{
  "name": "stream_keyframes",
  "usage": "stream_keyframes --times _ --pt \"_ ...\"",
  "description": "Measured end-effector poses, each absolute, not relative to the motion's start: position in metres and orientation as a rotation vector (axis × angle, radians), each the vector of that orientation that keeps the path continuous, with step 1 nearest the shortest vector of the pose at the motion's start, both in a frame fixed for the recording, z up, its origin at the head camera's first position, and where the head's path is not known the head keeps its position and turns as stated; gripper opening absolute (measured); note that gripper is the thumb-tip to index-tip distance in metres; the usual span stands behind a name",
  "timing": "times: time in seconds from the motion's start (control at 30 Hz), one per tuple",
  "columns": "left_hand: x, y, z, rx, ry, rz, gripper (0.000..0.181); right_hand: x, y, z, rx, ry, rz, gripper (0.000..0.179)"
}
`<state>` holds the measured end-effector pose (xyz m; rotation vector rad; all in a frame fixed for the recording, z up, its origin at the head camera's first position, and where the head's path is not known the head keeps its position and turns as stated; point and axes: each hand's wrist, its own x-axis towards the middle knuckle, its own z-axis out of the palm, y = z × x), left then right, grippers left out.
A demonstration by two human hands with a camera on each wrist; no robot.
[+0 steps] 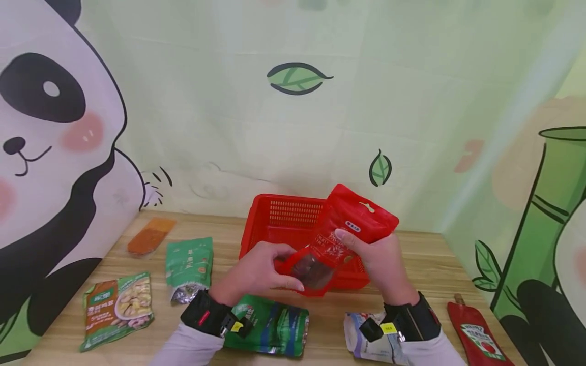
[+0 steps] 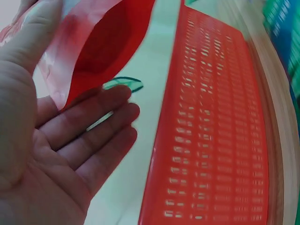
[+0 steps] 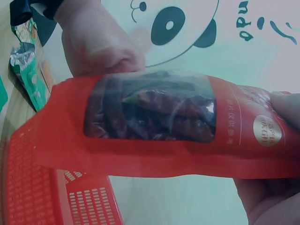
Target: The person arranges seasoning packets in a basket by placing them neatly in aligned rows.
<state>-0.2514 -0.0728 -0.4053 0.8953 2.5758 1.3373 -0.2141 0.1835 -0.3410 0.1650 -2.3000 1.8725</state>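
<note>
A red stand-up pouch of dried chilies [image 1: 327,239] is held tilted in both hands above the front of a red plastic basket [image 1: 264,229]. My right hand [image 1: 384,262] grips its upper part, thumb across the printed front. At the lower left corner, my left hand [image 1: 258,272] pinches the pouch between thumb and index finger. In the left wrist view the other left fingers [image 2: 105,136] lie fairly straight. Through the clear window in the right wrist view, dark wrinkled chilies [image 3: 159,110] show. The right fingers behind the pouch are mostly hidden.
Left on the wooden table lie an orange packet [image 1: 151,235], a green pouch [image 1: 189,262] and a brown-green food packet [image 1: 119,310]. Nearer are a green-blue pouch [image 1: 274,328] and a white packet [image 1: 366,345]. A red spouted ketchup pouch [image 1: 478,333] lies right.
</note>
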Motion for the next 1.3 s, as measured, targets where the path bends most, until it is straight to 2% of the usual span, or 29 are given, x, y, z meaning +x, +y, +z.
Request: stream_keyframes --times 0.43,0.6,0.7,0.93,1.3 --pt "-0.261 -0.070 -0.413 0.828 3.027 0.651 0.054 -0.240 0.201 -0.340 -0.031 -2.229 1.782 0.087" --pt "-0.264 -0.070 -0.418 0.837 3.072 0.468 0.036 -0.253 0.206 -0.342 -0.060 -2.184 1.770 0.088" --pt "-0.265 -0.070 -0.422 0.840 3.068 0.416 0.029 -0.261 0.209 -0.346 -0.106 -2.158 1.763 0.088" --pt "-0.266 -0.068 -0.431 0.827 3.084 0.353 0.024 -0.281 0.220 -0.360 -0.215 -2.148 1.731 0.089" --pt "-0.268 -0.067 -0.437 0.825 3.116 0.339 0.022 -0.308 0.233 -0.375 -0.334 -2.209 1.643 0.079"
